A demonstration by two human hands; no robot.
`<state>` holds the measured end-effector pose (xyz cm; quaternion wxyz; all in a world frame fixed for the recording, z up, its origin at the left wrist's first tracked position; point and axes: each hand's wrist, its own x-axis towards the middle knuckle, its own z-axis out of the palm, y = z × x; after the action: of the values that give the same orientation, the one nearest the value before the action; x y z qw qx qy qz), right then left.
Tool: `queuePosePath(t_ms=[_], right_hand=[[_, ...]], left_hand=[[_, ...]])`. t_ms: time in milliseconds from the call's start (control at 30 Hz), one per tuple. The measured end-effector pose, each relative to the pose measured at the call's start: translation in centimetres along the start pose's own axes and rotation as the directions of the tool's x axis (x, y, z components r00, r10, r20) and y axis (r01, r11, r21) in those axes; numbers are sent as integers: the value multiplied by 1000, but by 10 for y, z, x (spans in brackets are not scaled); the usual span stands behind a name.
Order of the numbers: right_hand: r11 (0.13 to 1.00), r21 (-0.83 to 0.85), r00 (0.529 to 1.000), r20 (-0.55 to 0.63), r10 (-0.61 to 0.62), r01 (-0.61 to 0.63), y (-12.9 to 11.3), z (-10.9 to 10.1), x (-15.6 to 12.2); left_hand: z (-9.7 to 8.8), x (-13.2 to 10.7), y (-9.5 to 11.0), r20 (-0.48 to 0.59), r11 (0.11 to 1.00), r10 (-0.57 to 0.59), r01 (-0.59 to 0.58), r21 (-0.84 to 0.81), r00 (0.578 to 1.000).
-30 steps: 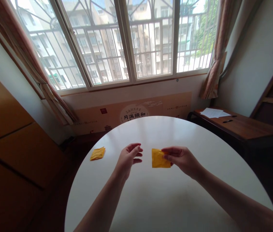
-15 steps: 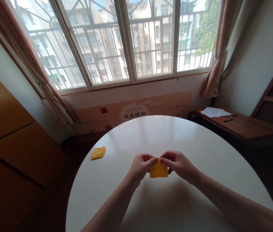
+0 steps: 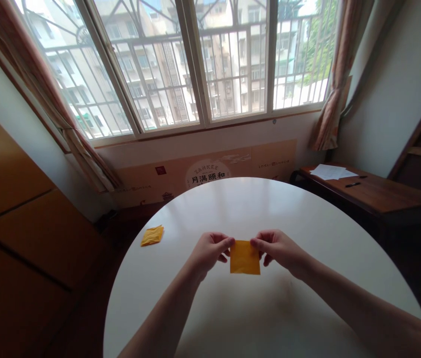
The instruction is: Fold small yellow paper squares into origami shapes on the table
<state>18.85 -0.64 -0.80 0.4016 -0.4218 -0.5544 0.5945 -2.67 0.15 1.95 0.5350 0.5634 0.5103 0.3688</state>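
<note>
Between my two hands is a flat, square yellow packet (image 3: 245,259), held up above the white table. My left hand (image 3: 212,251) pinches its upper left corner between thumb and fingers. At the upper right corner, my right hand (image 3: 278,250) pinches it the same way. The lower edge hangs free and looks roughly straight. Several similar yellow packets (image 3: 152,235) seem to lie in a small pile near the table's left edge, away from both hands.
The round white table (image 3: 270,204) fills the middle. Right of it stands a wooden bench (image 3: 385,195) bearing white papers (image 3: 332,172) and a dark pen (image 3: 352,185). A wooden cabinet (image 3: 12,214) is at left. Behind are a barred window and tied curtains (image 3: 328,119).
My hands have moved slightly apart along the packet's top edge, out to its corners, so more of its face shows. The pile at left stays in place.
</note>
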Motion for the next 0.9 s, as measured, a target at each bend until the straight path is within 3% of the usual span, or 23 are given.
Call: queuePosePath(t_ms=[233,400,467,633,733,900], right_hand=[[999,35,990,-141,-25,30,3,-11,8],[999,21,988,-151,-40,44,8,-9,11],[999,7,990,-138,-42,43,9,-9,10],[998,-43,990,-128,-56,51,14,-8,13],[993,-87,978,-184,-97,83,20,-7,20],[992,-112,966,-241,-91,65,27,-13,31]], left_hand=[[-10,5,-3,-159,996,8,-22,-89,987],[3,1,-6,50,997,-53,55,-53,997],[6,0,-8,62,997,-67,68,-21,996],[6,3,-11,-33,999,-45,44,-8,998],[5,5,-14,-106,1000,-8,7,-9,994],[-10,9,-13,-294,999,40,-41,4,955]])
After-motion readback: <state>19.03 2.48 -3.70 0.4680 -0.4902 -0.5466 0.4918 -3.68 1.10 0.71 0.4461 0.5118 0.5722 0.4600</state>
